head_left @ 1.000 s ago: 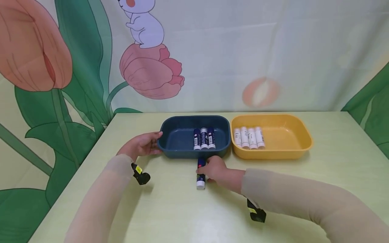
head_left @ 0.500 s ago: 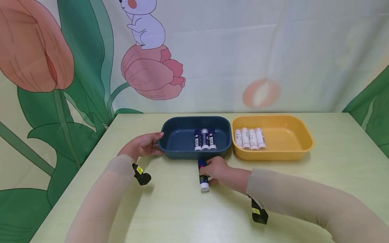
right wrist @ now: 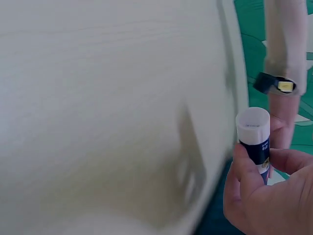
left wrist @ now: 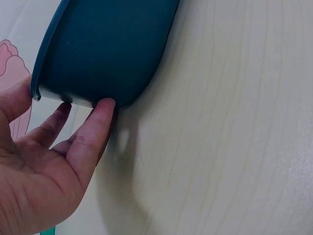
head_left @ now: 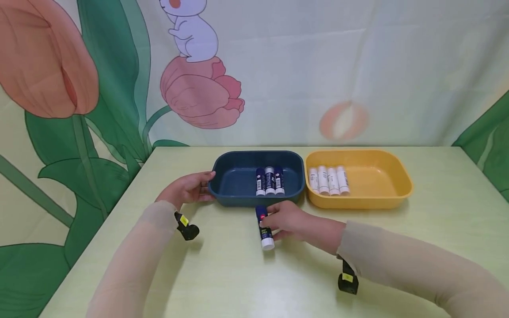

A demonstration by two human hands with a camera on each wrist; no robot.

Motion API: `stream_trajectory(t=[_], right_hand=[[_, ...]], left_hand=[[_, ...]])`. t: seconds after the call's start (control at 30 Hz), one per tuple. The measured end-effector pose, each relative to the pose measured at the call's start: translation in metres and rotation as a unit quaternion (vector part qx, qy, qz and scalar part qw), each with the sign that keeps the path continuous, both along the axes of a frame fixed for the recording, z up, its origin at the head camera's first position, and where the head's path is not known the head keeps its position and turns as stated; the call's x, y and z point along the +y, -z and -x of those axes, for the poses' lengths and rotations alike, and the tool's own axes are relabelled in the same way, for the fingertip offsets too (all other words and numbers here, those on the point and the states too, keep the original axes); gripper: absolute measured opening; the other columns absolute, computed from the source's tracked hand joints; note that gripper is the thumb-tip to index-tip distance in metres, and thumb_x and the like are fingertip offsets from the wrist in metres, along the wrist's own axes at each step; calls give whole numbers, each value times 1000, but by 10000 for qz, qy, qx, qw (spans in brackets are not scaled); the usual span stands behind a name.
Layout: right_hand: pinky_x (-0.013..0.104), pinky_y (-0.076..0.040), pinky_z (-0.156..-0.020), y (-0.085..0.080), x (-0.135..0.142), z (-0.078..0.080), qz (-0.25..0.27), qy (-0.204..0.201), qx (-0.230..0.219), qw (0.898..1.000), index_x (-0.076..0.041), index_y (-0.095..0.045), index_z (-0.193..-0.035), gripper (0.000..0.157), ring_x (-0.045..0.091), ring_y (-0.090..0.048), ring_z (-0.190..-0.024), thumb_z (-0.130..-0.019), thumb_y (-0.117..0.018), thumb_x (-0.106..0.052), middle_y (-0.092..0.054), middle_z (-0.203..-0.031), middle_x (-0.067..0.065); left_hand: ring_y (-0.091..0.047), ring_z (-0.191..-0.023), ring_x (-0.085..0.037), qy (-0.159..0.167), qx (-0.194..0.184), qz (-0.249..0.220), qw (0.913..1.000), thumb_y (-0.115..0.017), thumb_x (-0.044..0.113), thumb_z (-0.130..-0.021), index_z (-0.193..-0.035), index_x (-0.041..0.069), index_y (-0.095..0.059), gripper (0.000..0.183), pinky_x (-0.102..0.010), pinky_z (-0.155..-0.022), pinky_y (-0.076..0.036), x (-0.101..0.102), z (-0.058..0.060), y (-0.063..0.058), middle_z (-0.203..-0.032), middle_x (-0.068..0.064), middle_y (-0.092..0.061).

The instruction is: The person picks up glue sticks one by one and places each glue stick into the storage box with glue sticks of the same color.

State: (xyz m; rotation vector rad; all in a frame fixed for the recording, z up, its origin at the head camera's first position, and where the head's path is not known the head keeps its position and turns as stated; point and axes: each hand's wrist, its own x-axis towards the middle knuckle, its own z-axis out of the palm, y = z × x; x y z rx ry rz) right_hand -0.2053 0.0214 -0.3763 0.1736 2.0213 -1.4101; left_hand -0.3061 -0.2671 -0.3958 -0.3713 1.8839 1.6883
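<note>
In the head view my right hand [head_left: 288, 219] pinches a dark blue glue stick [head_left: 263, 227] between thumb and fingers, just in front of the blue tray [head_left: 238, 201]. The stick's white end [right wrist: 253, 128] faces the right wrist camera, and its dark end points toward the tray. My left hand [head_left: 192, 187] holds the tray's left end, thumb at the rim and fingertips [left wrist: 105, 104] low against the outer wall. Inside the tray, several fingers of the left hand being outside it, lie three dark blue glue sticks [head_left: 270, 181] side by side, toward the right.
A yellow tray [head_left: 363, 203] stands right beside the blue one, with several white glue sticks [head_left: 328, 181] in a row at its left end. Both trays are on a pale wood-grain table [head_left: 222, 274]. Behind it hangs a printed cloth [head_left: 278, 66].
The glue stick in my right hand has turned so its white end slants to the right. My right forearm has shifted right; the left hand keeps its place on the blue tray.
</note>
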Motion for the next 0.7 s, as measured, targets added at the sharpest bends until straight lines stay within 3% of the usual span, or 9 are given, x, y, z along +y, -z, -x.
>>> stream_trajectory(t=[0.27,0.4,0.6,0.7], right_hand=[[45,-59,-100,-21,13,8,576,-97,176,9981,-2,-42,-154,61,37,-62,-124,-99,-67,-8,-51,-147,24],[49,-56,-103,-40,22,16,863,-51,392,9955,-7,-35,-158,66,39,-58,-127,-99,-64,-6,-47,-150,24],[52,-53,-106,-68,35,37,956,-13,740,9927,-11,-27,-162,72,41,-57,-131,-100,-61,-2,-45,-153,24],[52,-53,-105,-77,39,53,755,-30,944,9927,-12,-27,-162,72,41,-55,-133,-99,-61,-2,-46,-153,25]], left_hand=[[-64,-89,-10,-50,13,-181,9998,-45,34,-110,-162,14,-26,60,-25,-75,-62,0,0,4,-94,7,-67],[-64,-89,-9,40,48,-280,9996,-44,34,-110,-162,12,-26,59,-24,-75,-62,-1,0,4,-90,8,-68],[-64,-88,-10,-28,4,-232,9997,-44,35,-110,-163,14,-25,60,-25,-74,-62,-1,1,3,-91,6,-68],[-65,-89,-11,-35,15,-250,9997,-43,34,-110,-163,13,-24,60,-26,-75,-63,-2,0,3,-93,6,-67]])
